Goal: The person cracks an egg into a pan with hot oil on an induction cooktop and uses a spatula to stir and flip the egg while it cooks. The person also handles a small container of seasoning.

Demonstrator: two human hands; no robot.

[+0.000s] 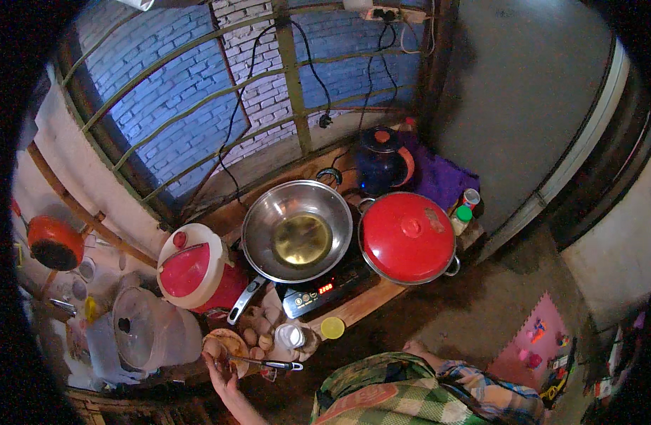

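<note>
My left hand (222,373) reaches in from the lower edge to a small round plate (230,341) on the low wooden counter. Its fingertips are at a pale egg (213,348) on the plate's left side; whether they grip it is unclear. A metal utensil with a black handle (276,365) lies across the plate just right of the hand. More eggs (257,337) lie beside a white jar (290,335). Behind them a steel wok (297,230) holding yellow oil sits on a black induction cooker (325,289). My right hand is out of sight.
A pot with a red lid (408,237) stands right of the wok, a dark blue kettle (382,163) behind it. A red and white container (192,269) and a clear plastic lid (135,327) are to the left. A yellow cap (332,327) lies at the counter edge. My foot (414,347) rests on the floor.
</note>
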